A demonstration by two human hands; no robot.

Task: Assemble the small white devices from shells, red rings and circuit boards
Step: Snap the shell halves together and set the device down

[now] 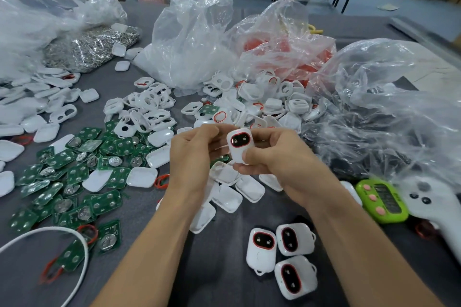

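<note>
My right hand [277,159] pinches a small white device [240,144] with a red ring around its black button pad, thumb on its lower face. My left hand [193,154] curls beside the device's left edge, fingertips close to it; whether they touch it I cannot tell. Three finished devices [282,254] lie on the grey table near my right forearm. Green circuit boards [74,179] spread at the left. White shells [149,109] and loose back shells [232,189] lie ahead and under my hands. Red rings [161,180] lie scattered.
Clear plastic bags stand behind: one with white parts [192,40], one with red parts [287,47], one with dark parts [374,117], one with metal clips [92,50]. A green timer [381,200] and white controller [434,209] lie at right. A white cable [50,232] curves at lower left.
</note>
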